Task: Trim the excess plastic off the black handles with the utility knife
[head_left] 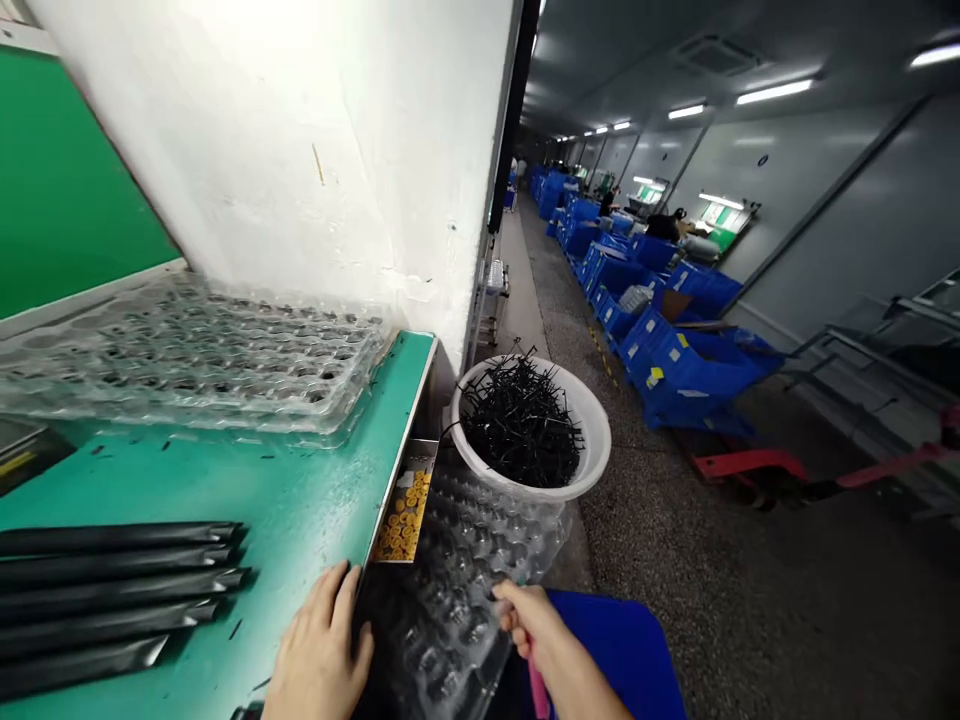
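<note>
My left hand [322, 640] lies over the right edge of the green worktable [300, 500], fingers stretched out and holding nothing. Beyond the table edge, my right hand [532, 622] is closed round a pink-handled tool [538, 690]; its working end does not show clearly. Behind that hand are clear plastic trays [480, 535] with round hollows, low beside the table. Several long black tubes or sleeves [120, 570] lie side by side on the table, left of my left hand. A small open box of yellow round pieces [403, 515] sits just under the table edge.
A white tub [596, 440] heaped with black scraps [521, 420] stands beyond the trays. Clear moulded trays [225, 350] are stacked against the white pillar [337, 150]. A blue surface [622, 640] is at my right. Blue bins [675, 370] and a red pallet jack [757, 465] stand across the aisle.
</note>
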A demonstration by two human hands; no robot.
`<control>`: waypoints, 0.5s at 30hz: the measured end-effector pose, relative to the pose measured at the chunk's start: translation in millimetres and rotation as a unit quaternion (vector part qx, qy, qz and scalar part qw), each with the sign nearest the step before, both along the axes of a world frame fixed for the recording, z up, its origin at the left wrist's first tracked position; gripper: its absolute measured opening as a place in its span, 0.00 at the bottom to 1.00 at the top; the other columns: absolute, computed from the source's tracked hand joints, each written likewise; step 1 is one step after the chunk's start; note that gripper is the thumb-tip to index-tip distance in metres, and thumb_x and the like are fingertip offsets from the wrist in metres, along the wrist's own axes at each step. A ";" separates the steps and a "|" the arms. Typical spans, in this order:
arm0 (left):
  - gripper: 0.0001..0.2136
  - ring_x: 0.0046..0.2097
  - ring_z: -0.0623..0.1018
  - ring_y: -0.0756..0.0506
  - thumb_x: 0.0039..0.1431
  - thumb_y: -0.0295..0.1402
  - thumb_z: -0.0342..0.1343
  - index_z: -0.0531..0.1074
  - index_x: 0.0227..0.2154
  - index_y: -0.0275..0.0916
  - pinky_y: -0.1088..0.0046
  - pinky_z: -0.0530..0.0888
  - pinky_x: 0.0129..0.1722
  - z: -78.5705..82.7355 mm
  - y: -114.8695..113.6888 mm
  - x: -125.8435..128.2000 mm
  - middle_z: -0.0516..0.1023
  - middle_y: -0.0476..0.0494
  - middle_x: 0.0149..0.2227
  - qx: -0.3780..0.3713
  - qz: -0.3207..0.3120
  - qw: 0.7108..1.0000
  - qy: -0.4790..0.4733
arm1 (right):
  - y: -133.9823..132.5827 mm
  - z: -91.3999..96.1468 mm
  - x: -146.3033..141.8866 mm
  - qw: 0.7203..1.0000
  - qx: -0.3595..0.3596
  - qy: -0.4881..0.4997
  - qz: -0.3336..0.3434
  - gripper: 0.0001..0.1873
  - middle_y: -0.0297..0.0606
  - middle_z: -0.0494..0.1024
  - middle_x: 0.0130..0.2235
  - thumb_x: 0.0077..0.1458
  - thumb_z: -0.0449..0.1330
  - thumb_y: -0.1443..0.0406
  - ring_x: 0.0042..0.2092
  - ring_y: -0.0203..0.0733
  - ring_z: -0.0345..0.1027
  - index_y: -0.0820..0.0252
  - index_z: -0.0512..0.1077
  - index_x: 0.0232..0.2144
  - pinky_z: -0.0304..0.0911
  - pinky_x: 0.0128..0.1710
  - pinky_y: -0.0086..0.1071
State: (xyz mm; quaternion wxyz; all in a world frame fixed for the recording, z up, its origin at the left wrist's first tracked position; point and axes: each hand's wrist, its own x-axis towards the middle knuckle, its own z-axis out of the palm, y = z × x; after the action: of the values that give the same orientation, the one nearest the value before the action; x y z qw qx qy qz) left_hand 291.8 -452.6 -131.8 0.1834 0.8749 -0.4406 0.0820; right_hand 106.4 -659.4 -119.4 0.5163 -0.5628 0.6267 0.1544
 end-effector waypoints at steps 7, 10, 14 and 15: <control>0.24 0.62 0.69 0.30 0.64 0.36 0.41 0.64 0.59 0.29 0.50 0.68 0.60 -9.0 6.1 3.1 0.67 0.26 0.62 -0.046 -0.010 0.999 -0.008 | -74.2 148.4 -112.2 0.958 -0.258 0.095 0.078 0.14 0.30 0.74 0.30 0.66 0.59 0.58 0.28 0.33 0.68 0.64 0.72 0.33 0.66 0.29 0.28; 0.24 0.62 0.68 0.29 0.64 0.36 0.39 0.64 0.58 0.29 0.49 0.67 0.60 -20.8 6.7 6.6 0.67 0.25 0.62 -0.073 -0.010 0.997 0.004 | -115.8 244.5 -130.8 0.886 -0.424 0.148 0.118 0.13 0.32 0.73 0.26 0.58 0.64 0.60 0.34 0.40 0.70 0.61 0.71 0.25 0.59 0.31 0.30; 0.24 0.63 0.68 0.30 0.64 0.36 0.41 0.62 0.60 0.32 0.50 0.66 0.61 -50.9 7.3 14.9 0.66 0.27 0.63 -0.103 -0.014 0.994 0.026 | -142.8 348.8 -125.4 0.767 -0.583 0.233 0.132 0.15 0.41 0.76 0.29 0.55 0.62 0.53 0.39 0.53 0.72 0.57 0.73 0.27 0.54 0.34 0.36; 0.24 0.63 0.68 0.31 0.63 0.36 0.41 0.62 0.60 0.33 0.50 0.66 0.61 -59.8 7.3 17.9 0.66 0.27 0.63 -0.111 -0.015 0.993 0.029 | -143.9 362.0 -120.6 0.741 -0.610 0.247 0.135 0.16 0.43 0.77 0.32 0.57 0.60 0.52 0.41 0.55 0.72 0.57 0.74 0.30 0.54 0.35 0.37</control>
State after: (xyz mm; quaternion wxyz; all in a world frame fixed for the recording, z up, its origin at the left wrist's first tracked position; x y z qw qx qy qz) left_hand 309.8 -445.3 -191.7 0.2931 0.8446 -0.4361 0.1024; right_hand -14.2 -803.3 242.6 -0.1366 -0.7783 0.6100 -0.0596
